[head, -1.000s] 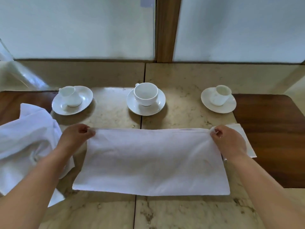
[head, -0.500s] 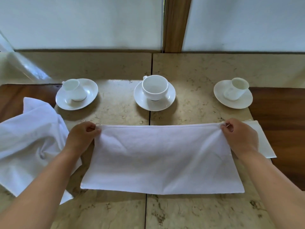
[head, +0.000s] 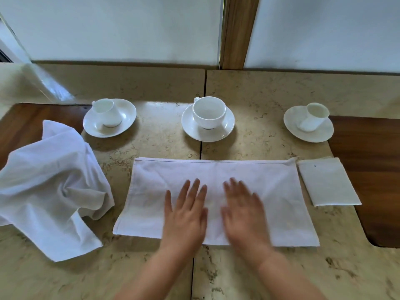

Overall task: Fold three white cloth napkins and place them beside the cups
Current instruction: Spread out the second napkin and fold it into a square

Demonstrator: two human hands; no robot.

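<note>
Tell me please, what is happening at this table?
A person is folding napkins. Both hands, left hand and right hand, lie flat and open on the half-folded napkin. One folded napkin lies near the right cup. A crumpled napkin waits at the left.

Three cups point(head: 209, 112) stand in a row behind the napkin point(head: 279, 191) on the desk point(head: 160, 144); a crumpled cloth point(head: 49, 187) lies left, a folded one point(head: 328, 182) right.

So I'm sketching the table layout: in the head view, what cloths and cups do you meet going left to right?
Cloths: crumpled napkin → flat napkin → folded napkin. Cups behind: left cup → middle cup → right cup.
</note>
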